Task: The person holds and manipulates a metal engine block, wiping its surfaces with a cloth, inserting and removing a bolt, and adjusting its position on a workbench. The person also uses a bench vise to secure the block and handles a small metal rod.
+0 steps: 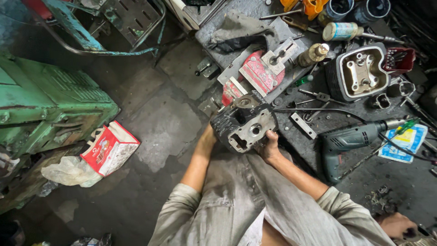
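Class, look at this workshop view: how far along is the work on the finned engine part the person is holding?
Done: the finned engine part is off the bench, lifted clear. A second finned engine part lies open on the workbench.
In hand: the left hand and right hand grip the part from either side.
Left: the electric drill and red vise lie untouched, so fixing and drilling look undone.
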